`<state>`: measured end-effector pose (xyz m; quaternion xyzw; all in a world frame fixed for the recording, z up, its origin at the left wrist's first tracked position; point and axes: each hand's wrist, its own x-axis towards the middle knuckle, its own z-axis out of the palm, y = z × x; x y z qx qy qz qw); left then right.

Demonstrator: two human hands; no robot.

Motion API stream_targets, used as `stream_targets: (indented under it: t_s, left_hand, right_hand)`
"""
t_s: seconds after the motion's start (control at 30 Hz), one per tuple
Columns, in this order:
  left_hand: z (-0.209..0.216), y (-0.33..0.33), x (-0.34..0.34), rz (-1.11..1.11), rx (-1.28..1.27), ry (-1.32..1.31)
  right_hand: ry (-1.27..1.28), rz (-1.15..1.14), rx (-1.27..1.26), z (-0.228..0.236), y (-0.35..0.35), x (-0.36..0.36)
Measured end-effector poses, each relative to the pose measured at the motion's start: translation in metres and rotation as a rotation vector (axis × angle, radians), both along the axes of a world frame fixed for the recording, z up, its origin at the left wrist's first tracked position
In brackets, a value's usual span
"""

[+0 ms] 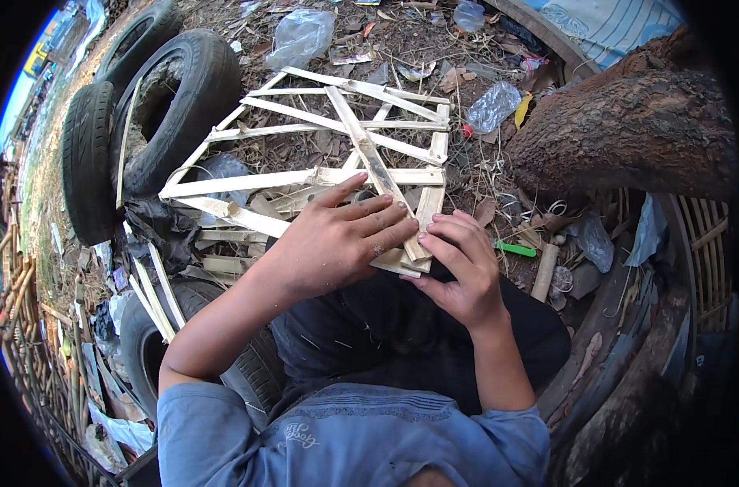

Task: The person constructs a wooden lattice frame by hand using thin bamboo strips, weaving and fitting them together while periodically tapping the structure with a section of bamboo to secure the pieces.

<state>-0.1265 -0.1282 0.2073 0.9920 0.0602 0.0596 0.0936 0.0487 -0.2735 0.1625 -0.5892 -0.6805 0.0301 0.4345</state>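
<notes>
A flat lattice frame of pale split-bamboo strips extends in front of me, its near right corner over my lap. A wider, dark-stained bamboo strip lies diagonally on top of it, pointing away from me. My left hand is laid across this strip from the left, fingers stretched out and pressing flat. At the strip's near end, my right hand curls its fingers and thumb around the strip ends at the corner. Its palm side is hidden, and the fingertips of both hands are close together.
Old tyres stand at the left, and another tyre lies by my left leg. Loose bamboo strips lean near it. On the right are a thick tree trunk, a clear plastic bottle and a green plastic piece. Litter covers the soil.
</notes>
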Motion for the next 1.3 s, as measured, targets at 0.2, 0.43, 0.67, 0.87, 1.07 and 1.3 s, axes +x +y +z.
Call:
stream_targets:
  t_s: [0.2,0.43,0.67,0.87,1.07,1.3]
  left_hand:
    - [-0.034,-0.017,-0.018,-0.016,0.029,-0.054]
    - [-0.042,-0.021,-0.018,-0.032,0.048,-0.111]
    - [-0.041,-0.027,-0.023,0.042,0.044,-0.06]
    - [-0.045,-0.048,-0.027,0.182,0.061,-0.143]
    - [-0.048,-0.105,-0.061,0.398,-0.466,-0.614]
    - [-0.096,-0.105,-0.059,0.549,-2.175,-0.432]
  right_hand:
    - [0.059,-0.072,-0.094,-0.023,-0.027,-0.026]
    - [1.216,-0.098,-0.396,-0.052,-0.051,-0.054]
    - [1.568,-0.018,-0.711,-0.038,-0.023,-0.055]
    - [1.718,0.038,-0.754,-0.037,-0.018,-0.053]
    - [1.719,-0.027,-0.772,-0.031,-0.013,-0.059]
    - [1.747,0.005,-0.735,-0.026,-0.013,-0.059]
